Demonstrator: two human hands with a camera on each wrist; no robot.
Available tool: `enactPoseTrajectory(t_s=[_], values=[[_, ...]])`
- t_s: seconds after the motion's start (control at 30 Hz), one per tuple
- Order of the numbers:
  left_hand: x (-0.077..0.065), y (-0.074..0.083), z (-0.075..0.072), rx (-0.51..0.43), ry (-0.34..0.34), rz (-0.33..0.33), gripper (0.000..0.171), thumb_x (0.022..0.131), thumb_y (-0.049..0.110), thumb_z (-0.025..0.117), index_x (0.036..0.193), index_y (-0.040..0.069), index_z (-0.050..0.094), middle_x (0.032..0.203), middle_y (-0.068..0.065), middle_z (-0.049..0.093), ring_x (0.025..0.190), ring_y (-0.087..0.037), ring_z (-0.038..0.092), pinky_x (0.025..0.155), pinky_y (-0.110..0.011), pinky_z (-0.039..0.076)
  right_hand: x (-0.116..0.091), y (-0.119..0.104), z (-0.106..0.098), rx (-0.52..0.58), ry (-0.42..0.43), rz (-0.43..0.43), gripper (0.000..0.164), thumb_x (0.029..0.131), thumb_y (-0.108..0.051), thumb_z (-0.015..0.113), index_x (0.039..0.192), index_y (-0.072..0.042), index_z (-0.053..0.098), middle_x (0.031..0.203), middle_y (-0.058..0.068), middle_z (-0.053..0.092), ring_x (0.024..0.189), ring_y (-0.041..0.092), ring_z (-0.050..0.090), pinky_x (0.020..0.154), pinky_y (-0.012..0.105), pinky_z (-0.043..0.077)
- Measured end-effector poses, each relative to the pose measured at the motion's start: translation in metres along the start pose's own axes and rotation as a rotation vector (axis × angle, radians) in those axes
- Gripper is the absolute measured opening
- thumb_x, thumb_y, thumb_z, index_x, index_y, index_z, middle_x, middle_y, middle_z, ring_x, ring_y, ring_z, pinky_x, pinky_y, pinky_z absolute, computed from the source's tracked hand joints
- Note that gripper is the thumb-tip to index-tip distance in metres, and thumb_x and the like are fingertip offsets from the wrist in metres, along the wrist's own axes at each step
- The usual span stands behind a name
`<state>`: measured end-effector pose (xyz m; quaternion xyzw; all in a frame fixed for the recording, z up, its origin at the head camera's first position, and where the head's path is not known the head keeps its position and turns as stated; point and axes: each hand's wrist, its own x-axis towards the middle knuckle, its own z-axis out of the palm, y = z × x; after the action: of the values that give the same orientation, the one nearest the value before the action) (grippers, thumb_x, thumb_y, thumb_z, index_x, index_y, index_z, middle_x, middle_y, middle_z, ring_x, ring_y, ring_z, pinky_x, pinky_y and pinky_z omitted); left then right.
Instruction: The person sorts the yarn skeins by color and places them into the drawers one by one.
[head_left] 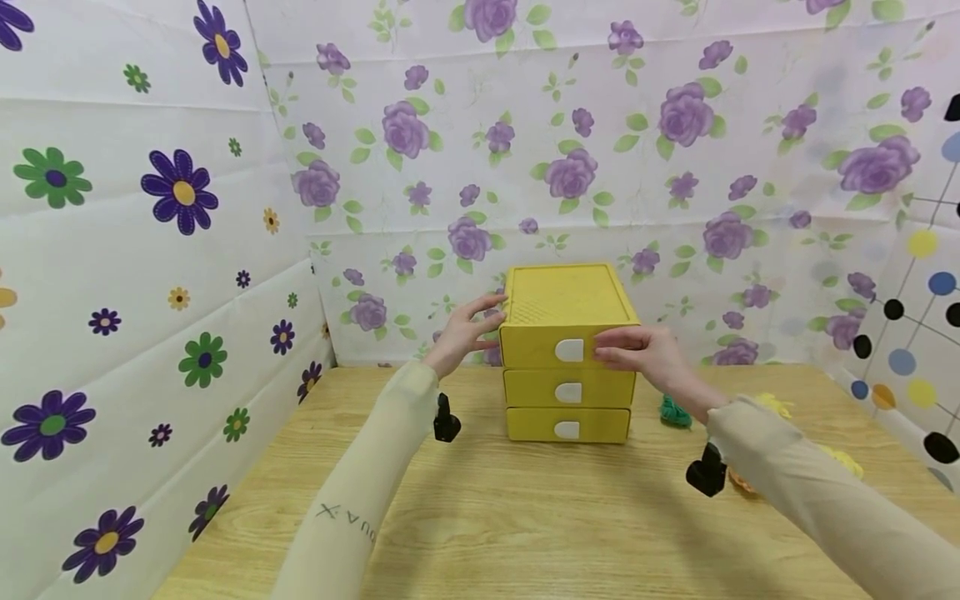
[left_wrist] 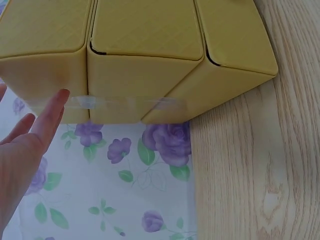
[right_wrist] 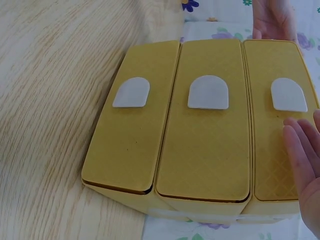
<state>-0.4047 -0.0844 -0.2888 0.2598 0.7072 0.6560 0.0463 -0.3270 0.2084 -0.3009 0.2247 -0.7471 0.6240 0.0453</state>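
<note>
- I had the right hand (head_left: 648, 354) at the upper front, fingers extended, gripping nothing; I couldn't tell whether their tips touched.
- I had the left hand (head_left: 463, 333) beside the unit's left side, fingers spread, also holding nothing, contact unclear.
- The yellow drawer unit (head_left: 566, 292) stood between the 2 hands, its 3 drawers flush. I judged it light, stiff plastic, slippery on smooth sides; the top white tab (head_left: 569, 350) looked the best hold, with a palm bracing the side.
- The wood-grained table (head_left: 480, 517) ran beneath; a green bundle (head_left: 675, 412), soft-looking, lay to the right.
- Beyond, a rose-printed sheet (head_left: 465, 150) covered the back wall.
</note>
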Motion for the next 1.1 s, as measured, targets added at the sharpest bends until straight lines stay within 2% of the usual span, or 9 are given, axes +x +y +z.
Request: enactPoseTrajectory(t_s=[0.2, 0.43, 0.83, 1.1], values=[[0.002, -0.003, -0.001, -0.014, -0.009, -0.069, 0.044, 0.095, 0.019, 0.051, 0.137, 0.013, 0.041, 0.135, -0.01, 0.035, 0.112, -0.028, 0.044, 0.085, -0.043, 0.043, 0.002, 0.001, 0.006, -0.007, 0.031, 0.033, 0.034, 0.085, -0.002, 0.063, 0.115, 0.011, 0.056, 0.105, 0.021, 0.06, 0.093, 0.031, 0.059, 0.078, 0.041, 0.046], [-0.002, -0.006, 0.002, -0.102, 0.005, -0.106, 0.047, 0.094, 0.022, 0.052, 0.139, 0.016, 0.039, 0.135, -0.008, 0.036, 0.111, -0.032, 0.044, 0.085, -0.042, 0.043, 0.004, 0.003, 0.013, -0.01, 0.035, 0.042, 0.034, 0.084, -0.003, 0.064, 0.115, 0.008, 0.057, 0.105, 0.021, 0.06, 0.094, 0.032, 0.058, 0.078, 0.04, 0.047], [0.0, -0.008, 0.004, -0.128, 0.058, -0.113, 0.044, 0.093, 0.022, 0.055, 0.135, 0.018, 0.045, 0.131, -0.009, 0.04, 0.103, -0.029, 0.051, 0.081, -0.038, 0.046, 0.01, 0.008, 0.019, 0.006, 0.069, 0.042, 0.03, 0.085, -0.002, 0.062, 0.112, 0.011, 0.058, 0.104, 0.022, 0.061, 0.091, 0.027, 0.061, 0.077, 0.037, 0.048], [0.002, -0.009, 0.006, -0.105, 0.071, -0.078, 0.044, 0.092, 0.022, 0.055, 0.135, 0.015, 0.045, 0.129, -0.01, 0.042, 0.105, -0.031, 0.05, 0.081, -0.039, 0.046, 0.012, 0.011, 0.022, 0.009, 0.101, 0.001, 0.026, 0.084, 0.001, 0.062, 0.107, 0.013, 0.06, 0.101, 0.024, 0.061, 0.085, 0.025, 0.063, 0.074, 0.038, 0.049]])
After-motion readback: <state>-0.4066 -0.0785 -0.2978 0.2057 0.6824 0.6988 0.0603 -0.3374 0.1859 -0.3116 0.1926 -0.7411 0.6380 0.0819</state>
